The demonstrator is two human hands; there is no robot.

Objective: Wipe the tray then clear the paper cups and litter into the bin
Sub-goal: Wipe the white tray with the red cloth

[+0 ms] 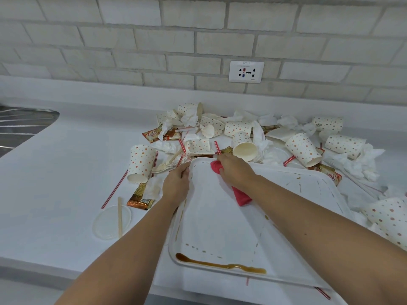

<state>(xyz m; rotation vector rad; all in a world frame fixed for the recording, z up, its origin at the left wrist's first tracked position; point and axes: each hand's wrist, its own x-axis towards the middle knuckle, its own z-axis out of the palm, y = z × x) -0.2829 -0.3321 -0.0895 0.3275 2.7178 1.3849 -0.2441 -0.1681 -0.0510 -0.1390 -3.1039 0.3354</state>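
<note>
Tray: white, rectangular, flat on white bench at its near edge, right of centre. Brown liquid pooled along tray's near rim; small brown drips in dotted lines across rest of surface. Left grip at tray's far-left corner, fingers curled over the rim, holding it. Right grip just beside it on tray's far end, closed on a red cloth, pressing it to the surface; cloth shows past fingertips and under the wrist. Beyond tray's far rim and round its right side: heap of dotted paper cups, most on their sides, e.g. one w/ mouth toward camera, one at far right edge. Crumpled tissues mixed among them, plus red-striped straws and sachets. Left of tray: lone cup, long straw, brown sachet, clear lid w/ wooden stirrer lying across it. Far left: metal sink drainer. Behind: pale brick wall, socket plate.
</note>
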